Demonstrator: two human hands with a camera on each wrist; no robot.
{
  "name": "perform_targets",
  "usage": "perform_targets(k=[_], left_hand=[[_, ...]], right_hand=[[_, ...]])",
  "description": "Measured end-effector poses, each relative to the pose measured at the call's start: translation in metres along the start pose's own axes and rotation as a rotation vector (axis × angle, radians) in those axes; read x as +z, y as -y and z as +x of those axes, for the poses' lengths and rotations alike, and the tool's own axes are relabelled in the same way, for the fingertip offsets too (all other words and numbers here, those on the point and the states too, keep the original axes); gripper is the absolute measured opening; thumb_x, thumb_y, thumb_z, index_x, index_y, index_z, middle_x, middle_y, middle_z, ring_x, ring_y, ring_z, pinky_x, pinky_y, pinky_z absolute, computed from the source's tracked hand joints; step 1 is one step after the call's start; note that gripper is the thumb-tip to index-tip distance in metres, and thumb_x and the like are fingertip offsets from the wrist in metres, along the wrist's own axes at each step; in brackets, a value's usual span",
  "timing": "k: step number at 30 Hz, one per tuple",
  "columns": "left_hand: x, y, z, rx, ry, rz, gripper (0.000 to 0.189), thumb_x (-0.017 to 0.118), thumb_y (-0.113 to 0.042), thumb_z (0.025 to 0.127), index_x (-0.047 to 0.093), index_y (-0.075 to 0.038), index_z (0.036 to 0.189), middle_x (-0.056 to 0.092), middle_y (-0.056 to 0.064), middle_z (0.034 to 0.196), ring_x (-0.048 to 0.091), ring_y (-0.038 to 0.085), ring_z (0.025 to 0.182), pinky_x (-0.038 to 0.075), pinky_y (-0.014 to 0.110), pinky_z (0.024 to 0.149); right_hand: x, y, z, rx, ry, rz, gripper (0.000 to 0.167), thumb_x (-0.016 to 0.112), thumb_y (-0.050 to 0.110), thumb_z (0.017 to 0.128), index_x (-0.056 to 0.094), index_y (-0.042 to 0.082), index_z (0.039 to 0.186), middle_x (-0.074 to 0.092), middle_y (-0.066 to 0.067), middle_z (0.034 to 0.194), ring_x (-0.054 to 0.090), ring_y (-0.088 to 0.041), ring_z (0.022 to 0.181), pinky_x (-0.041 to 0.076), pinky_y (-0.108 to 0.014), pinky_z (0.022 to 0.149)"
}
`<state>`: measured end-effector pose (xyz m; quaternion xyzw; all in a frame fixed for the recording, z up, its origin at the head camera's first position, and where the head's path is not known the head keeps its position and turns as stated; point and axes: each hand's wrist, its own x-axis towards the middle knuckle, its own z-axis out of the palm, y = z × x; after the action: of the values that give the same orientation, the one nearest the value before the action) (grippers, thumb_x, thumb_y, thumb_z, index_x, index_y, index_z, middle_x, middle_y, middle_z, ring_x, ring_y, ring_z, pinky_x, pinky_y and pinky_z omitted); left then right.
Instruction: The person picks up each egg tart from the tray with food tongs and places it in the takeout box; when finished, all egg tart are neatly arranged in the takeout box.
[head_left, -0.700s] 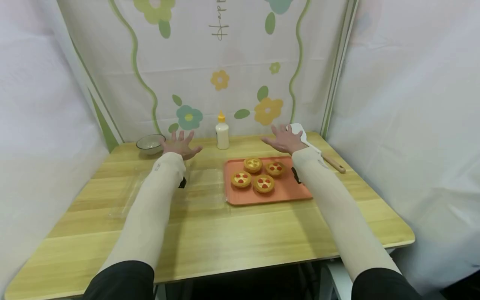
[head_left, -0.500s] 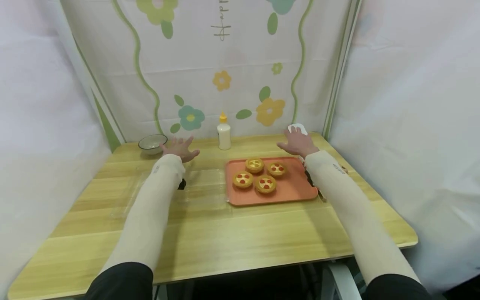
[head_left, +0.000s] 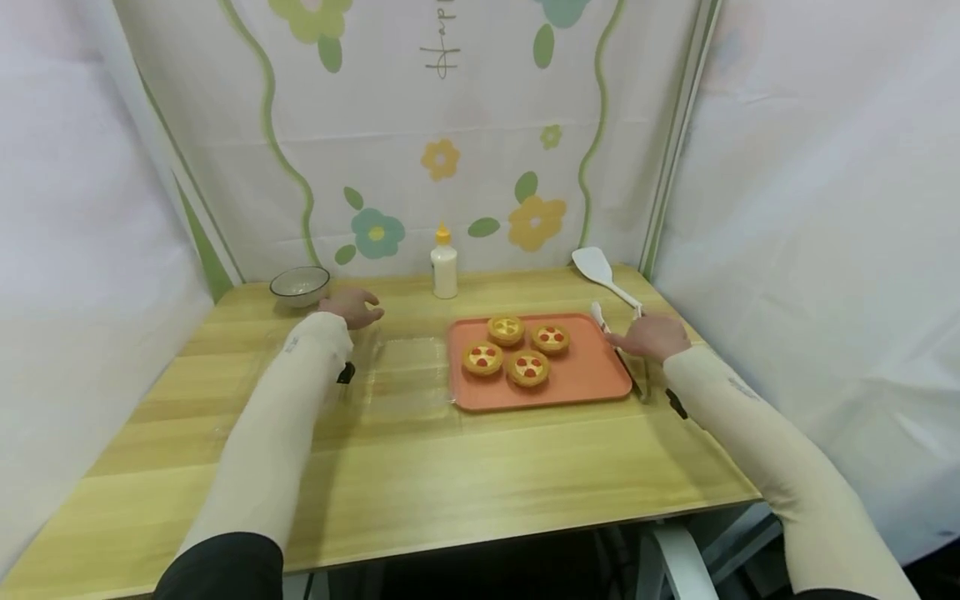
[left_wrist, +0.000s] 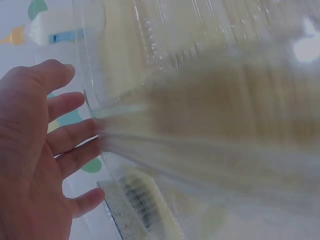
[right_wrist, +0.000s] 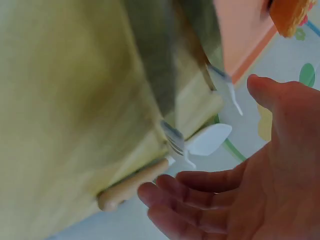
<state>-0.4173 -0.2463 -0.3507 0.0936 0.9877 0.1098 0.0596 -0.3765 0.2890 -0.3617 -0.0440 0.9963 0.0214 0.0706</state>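
Your right hand (head_left: 651, 337) hovers over metal tongs (head_left: 628, 354) lying on the surface (head_left: 480, 467) just beside the right edge of the orange tray (head_left: 585, 377). Its fingers are loosely spread and grip nothing; whether they touch the tongs cannot be told. Your left hand (head_left: 349, 307) is held open, fingers relaxed, at the far edge of a clear plastic container (head_left: 390, 371) left of the tray, holding nothing. Four tarts (head_left: 517, 350) sit on the tray. A white spatula (head_left: 603, 275) with a wooden handle lies behind the tongs. A bowl (head_left: 300, 286) and a squeeze bottle (head_left: 444, 265) stand at the back.
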Motion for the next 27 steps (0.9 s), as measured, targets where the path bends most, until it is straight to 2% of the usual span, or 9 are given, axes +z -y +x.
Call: perform_targets(k=[3, 5, 6, 8, 10, 12, 14, 22, 27], left_hand=[[-0.003, 0.002, -0.002, 0.013, 0.013, -0.014, 0.05, 0.049, -0.037, 0.1, 0.053, -0.006, 0.138, 0.043, 0.026, 0.147, 0.037, 0.049, 0.134, 0.031, 0.074, 0.102], [-0.002, 0.004, -0.003, 0.021, 0.017, -0.023, 0.05, 0.049, -0.037, 0.1, 0.054, -0.005, 0.138, 0.042, 0.026, 0.147, 0.038, 0.048, 0.134, 0.035, 0.07, 0.101], [-0.001, 0.006, -0.003, 0.026, 0.016, -0.029, 0.049, 0.049, -0.036, 0.1, 0.054, -0.005, 0.137, 0.043, 0.026, 0.147, 0.038, 0.049, 0.134, 0.036, 0.069, 0.102], [0.0, 0.008, -0.003, 0.035, 0.006, -0.031, 0.048, 0.049, -0.036, 0.1, 0.055, -0.004, 0.136, 0.044, 0.027, 0.146, 0.039, 0.049, 0.133, 0.035, 0.07, 0.101], [0.001, 0.011, -0.002, 0.04, -0.005, -0.025, 0.048, 0.049, -0.035, 0.1, 0.056, -0.003, 0.134, 0.046, 0.027, 0.144, 0.04, 0.05, 0.132, 0.032, 0.073, 0.101], [0.003, 0.014, -0.002, 0.036, -0.008, -0.008, 0.048, 0.049, -0.036, 0.1, 0.057, -0.002, 0.133, 0.048, 0.026, 0.142, 0.041, 0.05, 0.131, 0.028, 0.076, 0.101], [0.004, 0.016, 0.001, 0.022, -0.003, 0.009, 0.049, 0.048, -0.037, 0.1, 0.057, -0.002, 0.132, 0.05, 0.025, 0.142, 0.041, 0.05, 0.131, 0.025, 0.077, 0.102], [0.004, 0.021, -0.003, -0.042, 0.074, 0.062, 0.055, 0.039, -0.042, 0.103, 0.054, -0.001, 0.136, 0.049, 0.025, 0.142, 0.041, 0.048, 0.132, 0.023, 0.073, 0.106], [0.005, 0.018, -0.007, -0.052, 0.086, 0.083, 0.052, 0.035, -0.039, 0.104, 0.055, -0.002, 0.136, 0.051, 0.024, 0.141, 0.046, 0.046, 0.129, 0.032, 0.069, 0.105]], right_hand=[[0.012, -0.007, -0.006, -0.022, 0.032, 0.056, 0.061, 0.042, 0.061, 0.096, 0.072, 0.01, 0.08, 0.07, -0.011, 0.091, 0.061, -0.026, 0.072, 0.05, -0.061, 0.071], [0.019, -0.01, -0.008, -0.032, 0.03, 0.105, 0.059, 0.044, 0.058, 0.097, 0.068, 0.01, 0.073, 0.07, -0.01, 0.085, 0.062, -0.026, 0.072, 0.039, -0.077, 0.082], [0.022, -0.011, -0.008, -0.031, 0.026, 0.133, 0.058, 0.044, 0.056, 0.097, 0.065, 0.01, 0.068, 0.068, -0.009, 0.08, 0.063, -0.026, 0.07, 0.038, -0.077, 0.083], [0.028, -0.012, -0.008, -0.03, 0.01, 0.189, 0.056, 0.046, 0.052, 0.098, 0.06, 0.01, 0.064, 0.064, -0.009, 0.071, 0.061, -0.025, 0.065, 0.042, -0.071, 0.082], [0.033, -0.012, -0.007, -0.017, -0.003, 0.244, 0.053, 0.048, 0.049, 0.098, 0.055, 0.011, 0.062, 0.057, -0.007, 0.063, 0.056, -0.023, 0.058, 0.049, -0.054, 0.072], [0.036, -0.012, -0.006, -0.006, -0.014, 0.281, 0.05, 0.048, 0.046, 0.097, 0.053, 0.011, 0.062, 0.052, -0.005, 0.059, 0.052, -0.021, 0.054, 0.045, -0.039, 0.058], [0.038, -0.012, -0.005, 0.003, -0.029, 0.295, 0.049, 0.049, 0.044, 0.097, 0.051, 0.011, 0.062, 0.047, -0.004, 0.057, 0.049, -0.02, 0.052, 0.042, -0.033, 0.054], [0.038, -0.01, -0.003, -0.02, -0.063, 0.302, 0.029, 0.055, 0.027, 0.088, 0.052, 0.008, 0.066, 0.051, -0.005, 0.058, 0.049, -0.019, 0.049, 0.042, -0.034, 0.049], [0.032, -0.013, -0.006, 0.041, -0.094, 0.332, 0.035, 0.053, 0.035, 0.086, 0.056, 0.008, 0.063, 0.053, -0.005, 0.054, 0.05, -0.021, 0.047, 0.04, -0.039, 0.055]])
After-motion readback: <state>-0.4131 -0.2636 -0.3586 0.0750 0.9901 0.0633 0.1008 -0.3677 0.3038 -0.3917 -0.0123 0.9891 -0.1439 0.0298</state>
